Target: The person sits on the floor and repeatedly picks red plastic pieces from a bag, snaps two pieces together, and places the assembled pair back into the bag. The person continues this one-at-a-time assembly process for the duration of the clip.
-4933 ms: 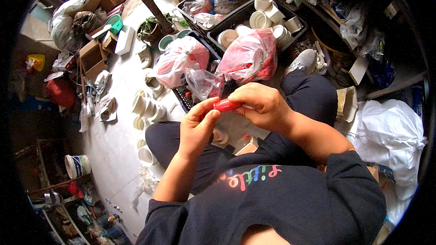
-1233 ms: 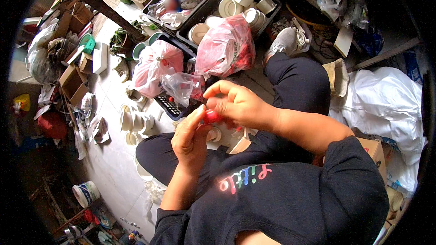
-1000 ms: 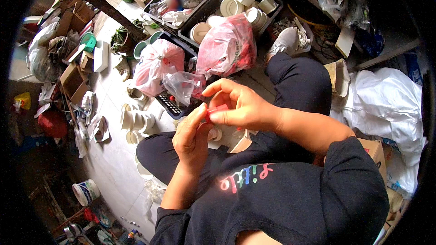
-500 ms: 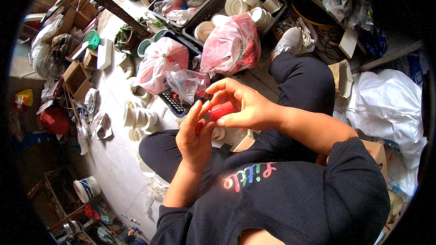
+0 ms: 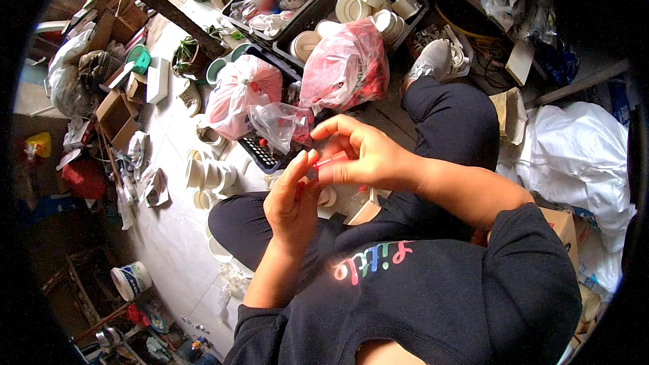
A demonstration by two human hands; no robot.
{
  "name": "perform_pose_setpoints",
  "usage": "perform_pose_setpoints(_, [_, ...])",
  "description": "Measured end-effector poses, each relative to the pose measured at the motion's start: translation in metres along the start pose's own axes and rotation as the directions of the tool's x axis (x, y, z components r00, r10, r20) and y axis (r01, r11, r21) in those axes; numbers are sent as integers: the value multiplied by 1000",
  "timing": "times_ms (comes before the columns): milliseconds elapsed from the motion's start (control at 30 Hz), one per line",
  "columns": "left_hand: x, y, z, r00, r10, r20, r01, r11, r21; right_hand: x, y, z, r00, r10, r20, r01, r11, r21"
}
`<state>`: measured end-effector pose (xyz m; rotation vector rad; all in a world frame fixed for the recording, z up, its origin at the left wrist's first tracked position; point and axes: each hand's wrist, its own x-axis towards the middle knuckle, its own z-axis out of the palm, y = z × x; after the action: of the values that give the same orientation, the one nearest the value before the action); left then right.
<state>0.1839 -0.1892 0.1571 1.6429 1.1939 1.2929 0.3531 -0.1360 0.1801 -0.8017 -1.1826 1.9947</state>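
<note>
My right hand (image 5: pixel 372 157) is closed round a short red plastic cylinder (image 5: pixel 331 161), which its fingers and thumb partly cover. Facing it, my left hand (image 5: pixel 291 204) has its fingers bent toward the thumb, with the fingertips close against the cylinder's left end. A trace of red shows between the left thumb and fingers; its shape is mostly hidden. Both hands are above my crossed legs. Beyond them stand a large clear bag of red parts (image 5: pixel 345 67) and a tied whitish bag with red contents (image 5: pixel 245 94).
A black crate (image 5: pixel 420 19) holds white pipe fittings (image 5: pixel 351 9). Several white fittings (image 5: pixel 206 170) lie on the floor at left. A black basket (image 5: pixel 260 155) sits under the bags. White sacking (image 5: pixel 574 162) is at right; a white bucket (image 5: pixel 132 280) is at lower left.
The red cylinder has turned and slipped deeper behind my right thumb and fingers, so less of it shows. My left hand has barely moved. A small red spot now shows below the right hand.
</note>
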Motion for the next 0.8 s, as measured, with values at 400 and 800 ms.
perform_pose_setpoints(400, [5, 7, 0, 997, 67, 34, -71, 989, 128, 1, 5, 0, 985, -161, 61, 162, 987, -10])
perform_pose_setpoints(800, [0, 3, 0, 995, 94, 33, -98, 979, 178, 0, -17, 0, 984, 177, -13, -174, 976, 130])
